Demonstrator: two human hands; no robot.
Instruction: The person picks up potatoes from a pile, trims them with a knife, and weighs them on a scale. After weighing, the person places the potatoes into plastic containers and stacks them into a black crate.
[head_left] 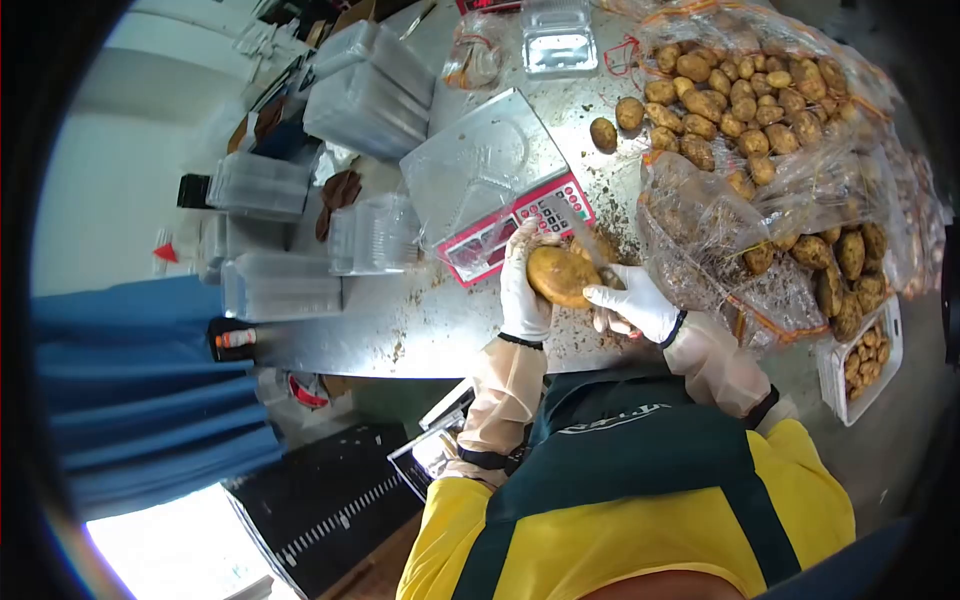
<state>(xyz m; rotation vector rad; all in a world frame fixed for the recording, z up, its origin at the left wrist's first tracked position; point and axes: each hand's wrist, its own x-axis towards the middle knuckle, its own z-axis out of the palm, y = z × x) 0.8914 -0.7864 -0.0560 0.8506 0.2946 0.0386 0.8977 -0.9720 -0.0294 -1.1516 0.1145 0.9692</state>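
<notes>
My left hand (525, 285), in a white glove, is closed around a large potato (560, 276) near the table's front edge. My right hand (640, 303), gloved too, has its thumb and fingers pressed at the right side of the same potato. Behind them a second potato (593, 246) shows in part; which hand holds it, I cannot tell. Just beyond my left hand stands a scale with a red keypad panel (480, 252), and a clear plastic container (490, 150) lies on its plate.
Potatoes (740, 100) spill from a mesh bag at the right, with plastic film (700, 210) nearer. Clear containers (365, 105) are stacked at the left. Two loose potatoes lie beyond the scale. A white crate (886, 372) of small potatoes stands at the lower right.
</notes>
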